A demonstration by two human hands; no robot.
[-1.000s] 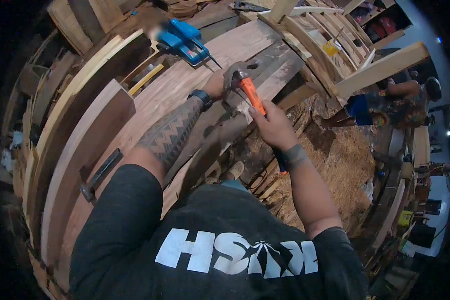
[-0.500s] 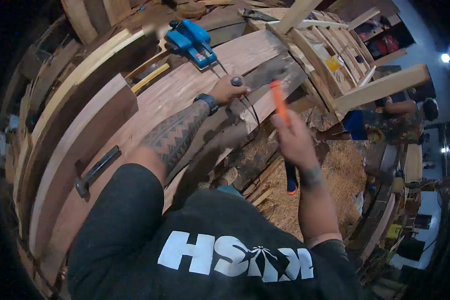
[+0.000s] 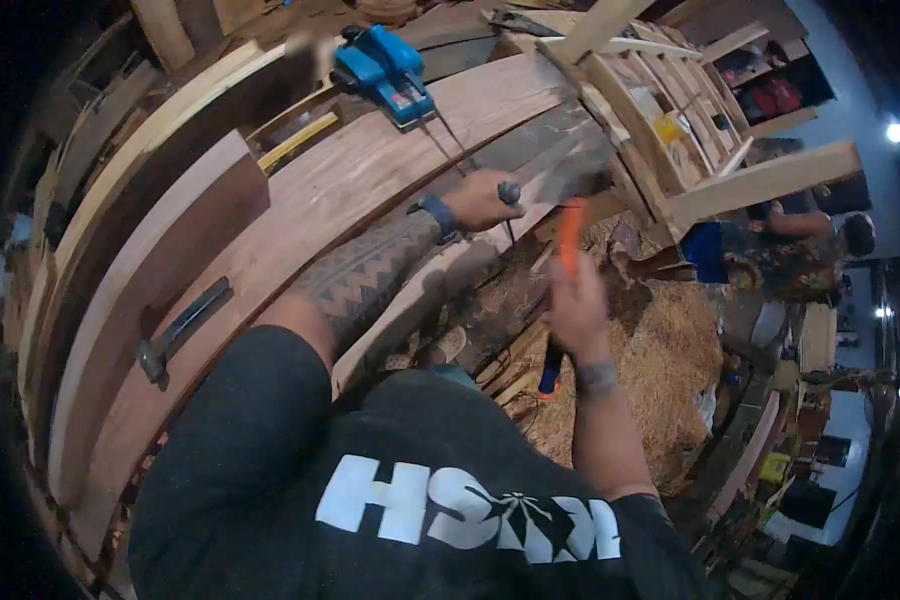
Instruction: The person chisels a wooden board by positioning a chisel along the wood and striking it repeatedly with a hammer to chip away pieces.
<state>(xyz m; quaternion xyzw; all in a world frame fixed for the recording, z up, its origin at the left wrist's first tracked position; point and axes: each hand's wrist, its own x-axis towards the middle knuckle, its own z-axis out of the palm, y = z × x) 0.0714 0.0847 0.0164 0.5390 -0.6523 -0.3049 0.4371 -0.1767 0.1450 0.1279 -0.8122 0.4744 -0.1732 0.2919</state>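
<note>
My left hand [image 3: 480, 200], with a watch at the wrist, is wrapped round a chisel [image 3: 510, 191]. The dark rounded end of its handle points up at me; its blade is hidden. Beneath the hand lies a rough-edged wooden board [image 3: 420, 283]. To the right, my right hand [image 3: 578, 305] is closed round the handle of an orange hammer [image 3: 571, 235]. Its dark grip end sticks out below the fist. The hammer's head is a grey motion blur above and to the right of the chisel, apart from it.
A blue power planer [image 3: 385, 75] sits on a long plank [image 3: 320, 190], its cord trailing near my left hand. Another hammer [image 3: 182, 332] lies on the plank at left. A wooden frame [image 3: 760, 185] stands at right. Wood shavings [image 3: 660, 370] cover the floor; another person [image 3: 770, 245] is beyond.
My left hand has shifted right and slightly down in view with the chisel. My right hand and the orange hammer are a little lower. The planer stays on the plank.
</note>
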